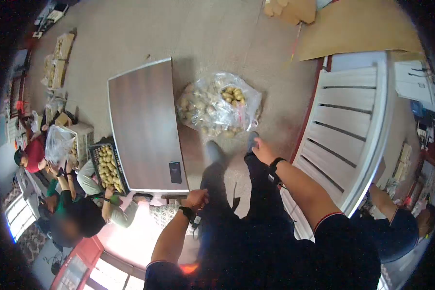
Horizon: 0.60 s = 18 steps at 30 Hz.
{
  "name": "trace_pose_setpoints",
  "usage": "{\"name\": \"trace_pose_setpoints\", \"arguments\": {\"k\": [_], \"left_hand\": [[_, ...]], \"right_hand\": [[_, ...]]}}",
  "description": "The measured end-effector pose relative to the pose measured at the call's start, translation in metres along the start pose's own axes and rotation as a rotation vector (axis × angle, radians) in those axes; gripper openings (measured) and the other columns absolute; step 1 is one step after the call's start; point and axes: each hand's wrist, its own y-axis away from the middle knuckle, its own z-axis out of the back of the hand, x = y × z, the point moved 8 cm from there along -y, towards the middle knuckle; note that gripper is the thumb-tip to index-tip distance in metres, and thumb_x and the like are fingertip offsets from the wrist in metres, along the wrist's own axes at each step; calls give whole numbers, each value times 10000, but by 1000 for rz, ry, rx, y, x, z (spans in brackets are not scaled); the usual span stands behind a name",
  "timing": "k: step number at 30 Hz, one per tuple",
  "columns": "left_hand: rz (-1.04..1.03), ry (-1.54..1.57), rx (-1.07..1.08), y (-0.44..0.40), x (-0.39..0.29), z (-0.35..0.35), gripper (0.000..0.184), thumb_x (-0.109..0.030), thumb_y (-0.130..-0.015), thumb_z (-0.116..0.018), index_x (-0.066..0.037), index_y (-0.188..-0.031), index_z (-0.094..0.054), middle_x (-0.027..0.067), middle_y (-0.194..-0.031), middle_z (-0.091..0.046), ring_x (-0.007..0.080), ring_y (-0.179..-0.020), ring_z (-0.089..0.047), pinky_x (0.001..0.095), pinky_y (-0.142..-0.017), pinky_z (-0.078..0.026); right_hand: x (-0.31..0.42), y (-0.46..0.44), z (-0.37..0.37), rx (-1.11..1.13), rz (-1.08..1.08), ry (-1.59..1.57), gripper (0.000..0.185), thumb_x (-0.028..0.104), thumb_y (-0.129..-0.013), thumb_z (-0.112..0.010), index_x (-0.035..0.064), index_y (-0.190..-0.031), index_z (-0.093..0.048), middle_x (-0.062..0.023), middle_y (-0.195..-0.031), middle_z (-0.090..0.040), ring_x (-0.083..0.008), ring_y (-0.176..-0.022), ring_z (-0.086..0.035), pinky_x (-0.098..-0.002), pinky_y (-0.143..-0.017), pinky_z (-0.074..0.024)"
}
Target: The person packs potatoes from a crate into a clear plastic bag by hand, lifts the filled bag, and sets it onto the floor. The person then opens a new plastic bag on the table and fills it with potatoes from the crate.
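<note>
My left hand hangs over my left thigh, its fingers curled in; nothing shows in it. It is nearest to the lower right corner of the brown wood-grain tabletop, apart from it. My right hand is above my right shoe, fingers bent together, with no object visible in them. Just beyond my feet lies a large clear plastic bag of round yellow-brown produce, perhaps potatoes or kiwifruit. Its opening shows some of the produce uncovered. Dark bands circle both my wrists.
A dark phone-like object rests on the tabletop. Beside it, a co-worker reaches to a black crate of the same produce. Another person handles a plastic bag. A white slatted bench stands at my right, with cardboard beyond.
</note>
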Motion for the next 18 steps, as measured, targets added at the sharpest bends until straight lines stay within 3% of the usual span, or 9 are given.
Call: {"name": "trace_pose_setpoints", "arguments": {"k": [4,6,7,9,11,14,15,16,18], "left_hand": [[49,-30,19,-54,11,-16,365,-376,-900,-557,-43,-758,-607,72,-602,-592,144,-410,-491,274,-354,-351],[71,90,152,-93,41,-21,378,-364,-905,-563,-49,-697,-592,79,-548,-577,157,-373,-479,281,-355,-344],[121,6,82,-61,-4,-15,400,-355,-914,-561,-48,-658,-578,82,-494,-551,165,-348,-468,293,-340,-332],[160,31,97,-65,3,-10,409,-354,-913,-563,-47,-643,-576,83,-490,-551,166,-352,-474,293,-338,-335],[181,51,106,-74,8,-5,418,-353,-912,-565,-45,-629,-574,84,-485,-551,167,-356,-481,294,-337,-338],[161,31,139,-80,7,-4,413,-341,-911,-569,-46,-621,-578,81,-476,-550,168,-369,-503,289,-350,-358],[218,64,140,-82,10,-1,406,-333,-909,-574,-46,-622,-582,78,-478,-552,166,-381,-516,287,-365,-374],[276,93,140,-83,20,3,400,-325,-908,-579,-46,-622,-586,75,-480,-554,164,-392,-529,285,-380,-390],[-164,-40,103,-98,11,6,409,-324,-914,-582,-45,-615,-584,62,-482,-542,153,-382,-520,286,-368,-385]], "right_hand": [[-32,-74,-31,52,-216,135,534,311,-839,-651,-37,-1203,-472,-216,-1014,-627,-307,-885,-640,-398,-779,-487],[-92,-104,-65,-29,-435,-99,569,323,-842,-654,-79,-1192,-455,-230,-1012,-625,-295,-893,-639,-399,-791,-486],[-97,-120,-74,31,-364,16,547,325,-846,-649,-78,-1174,-478,-234,-1008,-630,-299,-901,-640,-401,-795,-486],[-126,-152,-98,67,-277,115,502,330,-853,-634,-79,-1122,-528,-247,-999,-640,-320,-913,-640,-409,-806,-484],[-142,-184,-109,60,-270,107,482,333,-854,-625,-82,-1089,-555,-256,-994,-644,-336,-918,-639,-415,-813,-483],[-178,-203,-129,271,-371,352,412,282,-828,-634,-71,-1035,-594,-269,-973,-645,-377,-939,-630,-436,-819,-482],[-184,-214,-118,-5,-376,311,397,254,-823,-616,-72,-1049,-587,-282,-990,-639,-390,-967,-621,-448,-831,-479],[-177,-218,-108,-76,-385,394,389,217,-814,-592,-57,-1090,-574,-288,-1018,-632,-396,-1002,-609,-455,-854,-473],[-186,-228,-108,-138,-397,474,394,180,-805,-568,-43,-1130,-562,-294,-1046,-626,-402,-1037,-597,-463,-876,-467]]}}
